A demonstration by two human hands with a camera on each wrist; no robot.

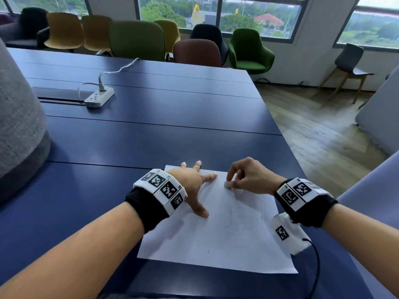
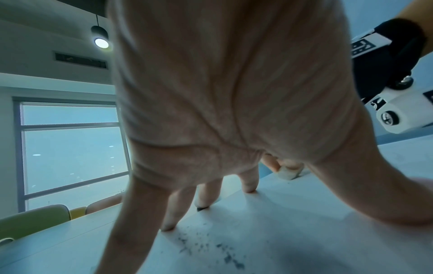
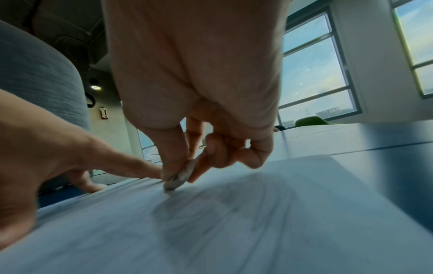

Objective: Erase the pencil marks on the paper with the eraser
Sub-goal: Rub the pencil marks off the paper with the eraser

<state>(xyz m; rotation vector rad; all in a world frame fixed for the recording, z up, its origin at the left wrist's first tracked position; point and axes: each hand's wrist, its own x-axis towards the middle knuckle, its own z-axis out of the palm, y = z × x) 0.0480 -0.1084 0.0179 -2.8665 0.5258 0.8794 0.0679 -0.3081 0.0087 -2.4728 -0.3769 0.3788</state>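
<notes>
A white sheet of paper (image 1: pixel 216 236) with faint pencil marks (image 1: pixel 241 216) lies on the blue table (image 1: pixel 151 117) near its front edge. My left hand (image 1: pixel 194 182) lies spread flat on the paper's far left corner, fingers straight, pressing it down. My right hand (image 1: pixel 232 183) pinches a small greyish eraser (image 1: pixel 227 184) between thumb and fingers, its tip on the paper near the far edge. The right wrist view shows the eraser (image 3: pixel 180 178) touching the sheet above the smudged marks (image 3: pixel 211 207). In the left wrist view dark eraser crumbs (image 2: pixel 211 246) lie on the paper.
A white power strip (image 1: pixel 99 96) with a cable sits far back left on the table. A grey fabric object (image 1: pixel 19 117) stands at the left. Coloured chairs (image 1: pixel 138 39) line the far edge; the table's right edge (image 1: pixel 280 126) drops to wooden floor.
</notes>
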